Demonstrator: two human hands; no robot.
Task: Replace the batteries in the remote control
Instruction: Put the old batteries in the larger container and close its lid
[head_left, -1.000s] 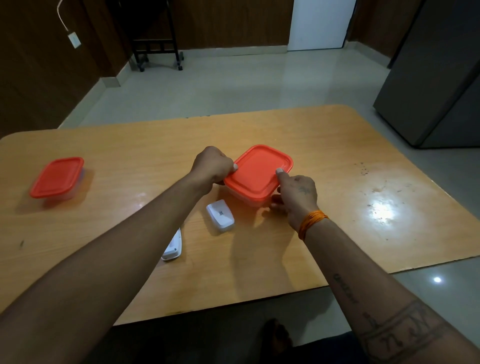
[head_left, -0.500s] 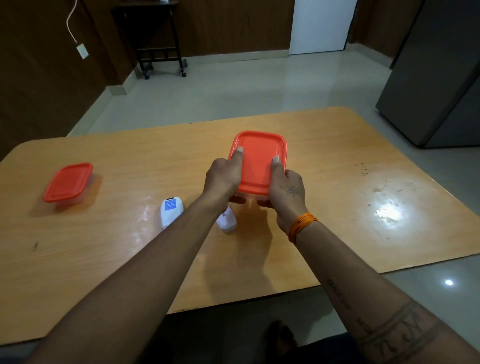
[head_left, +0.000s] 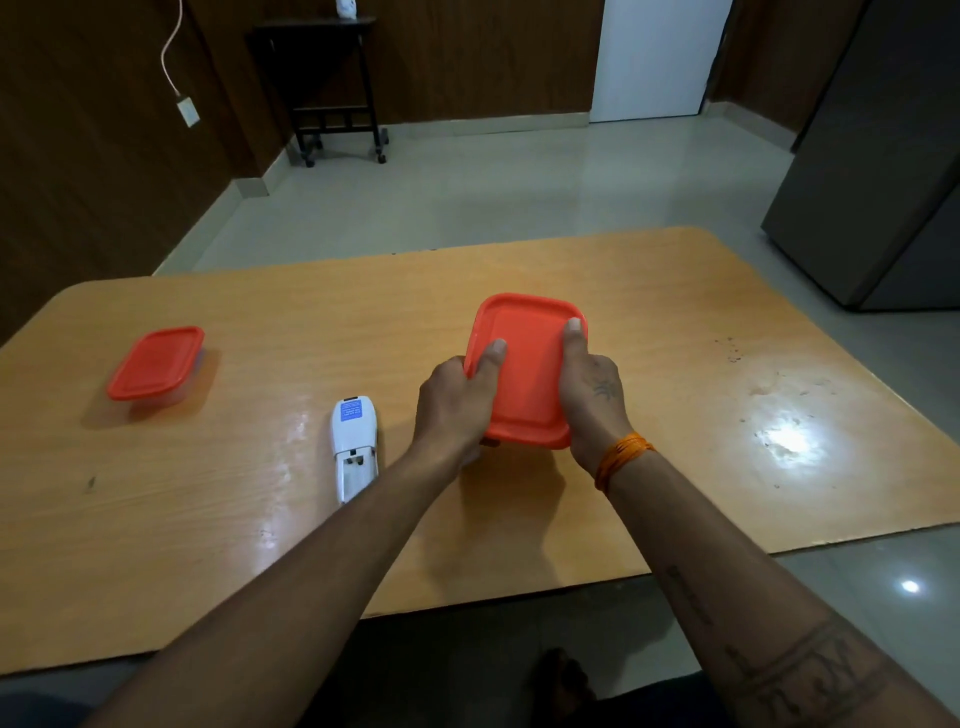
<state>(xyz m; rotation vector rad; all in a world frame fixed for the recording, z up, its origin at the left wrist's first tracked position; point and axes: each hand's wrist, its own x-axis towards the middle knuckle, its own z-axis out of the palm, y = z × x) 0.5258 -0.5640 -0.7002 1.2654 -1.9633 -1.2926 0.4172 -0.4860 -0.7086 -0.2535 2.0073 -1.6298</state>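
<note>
Both my hands hold a red-lidded plastic box (head_left: 525, 374) above the middle of the wooden table (head_left: 675, 415). My left hand (head_left: 454, 405) grips its left side with the thumb on the lid. My right hand (head_left: 592, 395) grips the right side, thumb also on the lid. A white remote control (head_left: 354, 441) lies face down to the left of my left hand, its battery compartment open and empty-looking. The remote's cover is hidden behind my left hand.
A second red-lidded box (head_left: 156, 364) stands at the table's left. A dark cabinet (head_left: 872, 182) stands off the table's far right corner. A small black rolling stand (head_left: 332, 88) is by the far wall. A glare spot (head_left: 787, 436) lies right of my hands.
Both hands lifted the red-lidded box off the table and turned it lengthwise toward me. The view tilted, so the whole remote shows and the small white cover went out of sight behind my left hand.
</note>
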